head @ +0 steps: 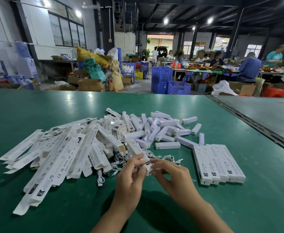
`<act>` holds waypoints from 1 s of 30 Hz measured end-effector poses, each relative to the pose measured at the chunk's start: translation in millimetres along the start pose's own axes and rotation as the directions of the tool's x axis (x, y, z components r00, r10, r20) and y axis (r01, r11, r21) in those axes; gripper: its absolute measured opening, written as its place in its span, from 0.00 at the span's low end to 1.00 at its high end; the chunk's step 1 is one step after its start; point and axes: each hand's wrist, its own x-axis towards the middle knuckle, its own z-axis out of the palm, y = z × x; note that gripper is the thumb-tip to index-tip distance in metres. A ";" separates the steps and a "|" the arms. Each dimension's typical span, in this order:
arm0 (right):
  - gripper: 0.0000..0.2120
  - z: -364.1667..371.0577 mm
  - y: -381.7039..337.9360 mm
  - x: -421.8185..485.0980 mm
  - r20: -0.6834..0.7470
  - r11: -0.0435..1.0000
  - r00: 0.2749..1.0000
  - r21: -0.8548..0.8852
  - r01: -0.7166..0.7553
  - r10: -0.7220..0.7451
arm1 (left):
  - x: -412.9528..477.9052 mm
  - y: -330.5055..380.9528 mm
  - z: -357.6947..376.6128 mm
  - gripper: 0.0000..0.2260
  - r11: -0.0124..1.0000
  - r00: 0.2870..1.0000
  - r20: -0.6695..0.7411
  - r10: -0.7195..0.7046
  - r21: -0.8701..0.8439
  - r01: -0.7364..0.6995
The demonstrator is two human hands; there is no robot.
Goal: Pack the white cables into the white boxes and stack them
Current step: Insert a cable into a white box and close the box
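A long white box [136, 150] points away from me, its near end held between my left hand [131, 177] and my right hand [171, 175]. Both hands pinch the flap at that end. White cables [119, 163] lie tangled on the green table [205, 207] just beyond my fingers, and one USB plug [100, 179] lies to the left. Flat unfolded white boxes [57, 153] are heaped on the left. Several closed boxes [218, 163] lie side by side in a neat row on the right.
Short white rectangular pieces [161, 130] are piled behind the cables. A metal seam [248, 120] splits the table at the right. Beyond the far edge are blue crates [169, 81], cardboard boxes and seated people at another table [248, 69].
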 end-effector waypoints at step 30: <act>0.21 -3.9 -7.6 -3.1 0.038 0.975 0.993 0.185 -0.120 0.115 | 1.5 8.3 -4.7 0.04 0.972 0.999 0.041 0.030 -0.235 -0.020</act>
